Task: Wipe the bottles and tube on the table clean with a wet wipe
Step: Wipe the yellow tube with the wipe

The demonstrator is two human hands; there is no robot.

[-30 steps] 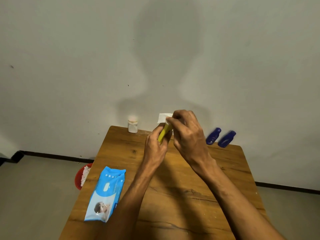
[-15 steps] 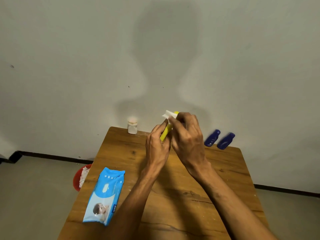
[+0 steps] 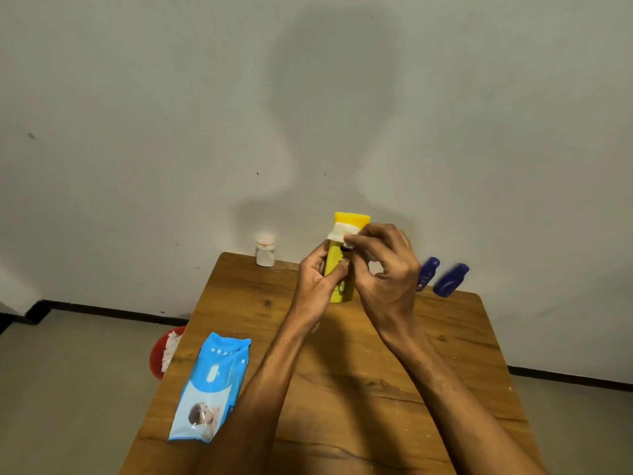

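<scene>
Plain grey wall (image 3: 137, 97) behind, wooden table (image 3: 359, 371) in front, and both forearms reach out over the middle of it; left hand (image 3: 318, 286) has its thumb and fingers curled round the yellow tube (image 3: 335, 253), holding it upright with the flat crimped end on top, over the far middle of the table; right hand (image 3: 387, 275) comes in from the side, fingertips pinching a white wipe (image 3: 342, 231) against the tube just under that crimped end, the other fingers bent; dark print on the tube, too blurred to read; white bottle (image 3: 265, 252) stands at the far edge, two blue bottles (image 3: 426, 274) (image 3: 450, 281) at the far right, their white lettering too small to make out; blue pack (image 3: 212, 385) lies near left, a baby's face printed on it, no legible words; red bin (image 3: 158, 354) on the floor beside the table.
</scene>
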